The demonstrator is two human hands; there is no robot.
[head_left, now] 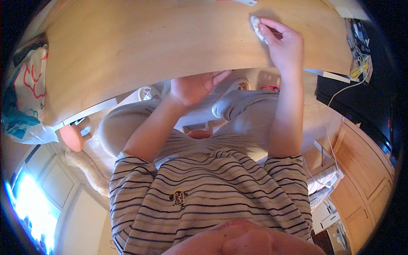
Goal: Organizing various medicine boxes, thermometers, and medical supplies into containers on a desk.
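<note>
My right hand (285,46) is closed around a crumpled white tissue (256,29), pinched between thumb and fingers. The tissue touches the light wooden tabletop (148,46) towards its right side. At the table's near edge, above my lap, is my left hand (192,88). Its thumb side is stretched out to the right and nothing shows in it. The table edge hides most of its other fingers.
A white bag with red lines (32,80) sits at the table's left end. Bundled cables (360,70) lie at the right end. A white and red item (245,2) rests at the far edge. Below left is an orange stool (71,137).
</note>
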